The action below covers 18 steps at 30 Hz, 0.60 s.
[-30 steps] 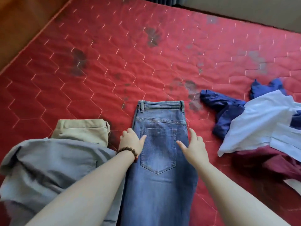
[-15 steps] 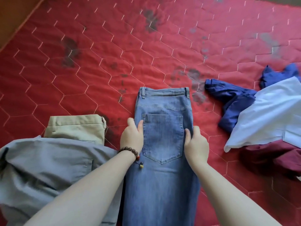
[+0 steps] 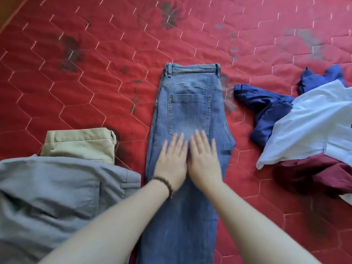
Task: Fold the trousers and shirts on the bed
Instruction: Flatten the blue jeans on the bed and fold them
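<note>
My left hand [image 3: 171, 164] and my right hand [image 3: 204, 164] lie flat side by side on the blue jeans [image 3: 190, 111], fingers straight and pressing the denim just below the back pocket [image 3: 189, 115], gripping nothing. The jeans lie lengthwise down the middle of the red quilted bed [image 3: 95, 73], waistband away from me, one leg folded over the other. A beaded bracelet [image 3: 165, 184] circles my left wrist. Left of the jeans, grey trousers [image 3: 57, 197] lie rumpled and overlap the near edge of folded beige trousers [image 3: 80, 145]. To the right, apart from the jeans, a heap: a navy shirt [image 3: 266, 113], a white shirt [image 3: 312, 121] over it, and a maroon shirt [image 3: 314, 176] nearest me.
</note>
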Tool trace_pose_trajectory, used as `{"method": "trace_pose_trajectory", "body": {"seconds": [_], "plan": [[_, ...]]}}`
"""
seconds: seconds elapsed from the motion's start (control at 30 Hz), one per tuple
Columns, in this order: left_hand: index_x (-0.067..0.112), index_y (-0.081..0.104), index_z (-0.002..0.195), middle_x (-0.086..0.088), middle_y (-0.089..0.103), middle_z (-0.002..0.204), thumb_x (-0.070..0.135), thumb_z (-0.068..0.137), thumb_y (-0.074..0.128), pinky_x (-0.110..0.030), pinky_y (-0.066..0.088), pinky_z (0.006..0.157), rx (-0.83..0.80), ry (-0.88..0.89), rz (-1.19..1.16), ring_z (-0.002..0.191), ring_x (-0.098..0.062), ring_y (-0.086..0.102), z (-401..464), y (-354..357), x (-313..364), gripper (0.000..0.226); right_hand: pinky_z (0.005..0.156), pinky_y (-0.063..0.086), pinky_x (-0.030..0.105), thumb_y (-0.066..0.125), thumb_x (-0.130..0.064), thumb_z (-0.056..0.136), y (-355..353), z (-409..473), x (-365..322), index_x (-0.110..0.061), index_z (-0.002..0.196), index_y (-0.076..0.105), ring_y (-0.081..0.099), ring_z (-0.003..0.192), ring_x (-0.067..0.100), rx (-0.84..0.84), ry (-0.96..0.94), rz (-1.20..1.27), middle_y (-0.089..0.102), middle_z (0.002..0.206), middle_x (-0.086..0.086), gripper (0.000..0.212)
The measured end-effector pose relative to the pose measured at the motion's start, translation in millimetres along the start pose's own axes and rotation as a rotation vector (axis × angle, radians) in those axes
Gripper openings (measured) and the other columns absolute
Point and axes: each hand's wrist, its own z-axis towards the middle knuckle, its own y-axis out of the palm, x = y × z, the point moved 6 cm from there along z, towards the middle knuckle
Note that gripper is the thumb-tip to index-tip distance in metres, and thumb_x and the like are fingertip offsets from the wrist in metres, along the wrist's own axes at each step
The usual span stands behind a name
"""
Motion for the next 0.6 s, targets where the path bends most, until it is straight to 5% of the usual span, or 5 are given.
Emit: {"method": "trace_pose_trajectory", "body": {"seconds": [0.07,0.23,0.6], "plan": [[0.012,-0.006,0.153,-0.006,-0.016,0.160,0.023,0.095,0.008,-0.045,-0.012,0.117,-0.084,-0.003,0.028,0.147,-0.027,-0.016,-35.1,31.7,12.7,0.061,0.119,0.005,0.049,0.032,-0.019,0.095,28.8,-36.4,-12.7,-0.005,0.150,0.026,0.012,0.147,0.029,-0.064,-0.001,-0.024,0.021,0.158,0.012,0.057],[0.018,0.032,0.149,-0.007,0.026,0.157,0.031,0.093,0.025,-0.047,0.027,0.116,0.031,-0.067,-0.059,0.145,-0.029,0.025,-120.4,58.0,18.2,0.057,0.117,0.021,0.051,0.034,-0.025,0.093,64.6,-123.2,-29.7,-0.003,0.143,0.041,0.029,0.143,0.029,-0.017,0.078,-0.020,0.035,0.152,0.014,0.055],[0.018,0.028,0.149,-0.011,0.023,0.158,0.039,0.095,0.026,-0.053,0.019,0.113,-0.005,0.021,-0.078,0.146,-0.030,0.022,-312.4,130.8,42.4,0.058,0.115,0.019,0.051,0.034,-0.029,0.096,109.0,-327.7,-81.2,-0.003,0.146,0.034,0.024,0.145,0.027,-0.032,0.184,-0.026,0.027,0.155,0.014,0.055]]}}
